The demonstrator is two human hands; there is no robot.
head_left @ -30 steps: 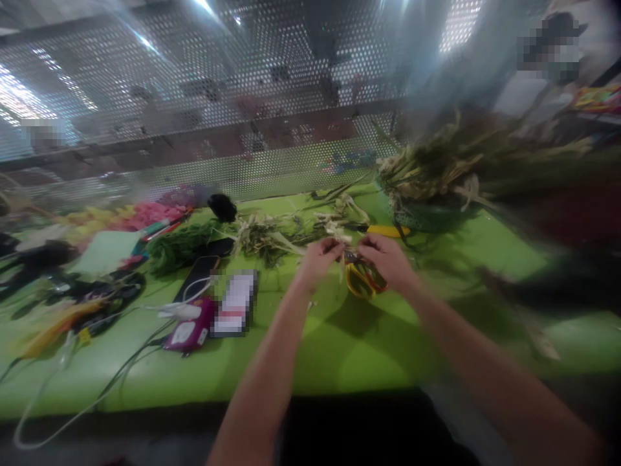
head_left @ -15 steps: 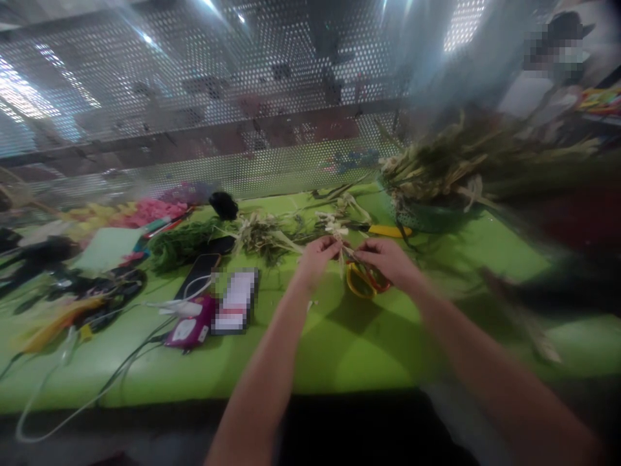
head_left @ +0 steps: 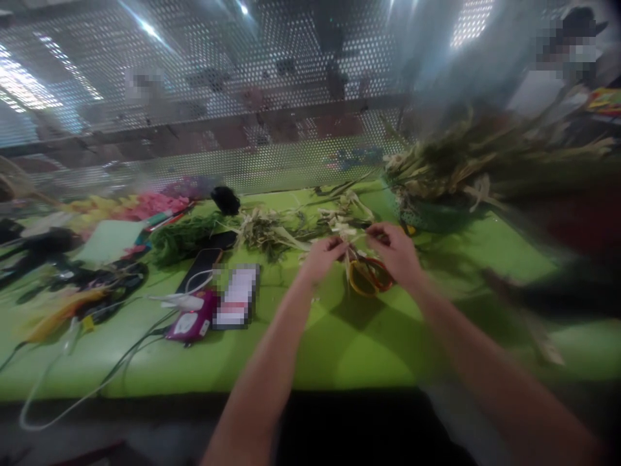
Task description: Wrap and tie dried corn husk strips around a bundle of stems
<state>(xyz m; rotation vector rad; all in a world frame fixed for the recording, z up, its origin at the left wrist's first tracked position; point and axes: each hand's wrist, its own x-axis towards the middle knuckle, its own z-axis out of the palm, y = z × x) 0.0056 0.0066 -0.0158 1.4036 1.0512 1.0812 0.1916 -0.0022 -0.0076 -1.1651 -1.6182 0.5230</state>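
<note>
My left hand [head_left: 324, 255] is closed in a pinch on pale dried plant strips [head_left: 346, 262], whose ends hang below its fingertips. Just to its right, my right hand [head_left: 395, 251] has thumb and fingers together at the end of a thin pale strip running between the hands. Scissors with yellow and orange-red handles [head_left: 365, 278] sit right below the fingers; their blades are hidden. Behind the hands lie pale cut stalk pieces [head_left: 342, 223]. A bundle of dried stalks [head_left: 264, 232] lies to the left. Motion blur softens the fingertips.
Left on the green table [head_left: 339, 349] are a phone [head_left: 237, 296], a purple device with cables [head_left: 194, 317], green fibre [head_left: 182, 239] and pink flowers [head_left: 155, 212]. A green basket [head_left: 412, 210] of dried stalks stands at right. Behind is perforated mesh [head_left: 291, 84]; a person stands beyond at upper right.
My right hand has lifted and moved slightly away from my left, now covering most of a yellow-handled tool behind it. My left hand keeps its pinch. The view has shifted slightly.
</note>
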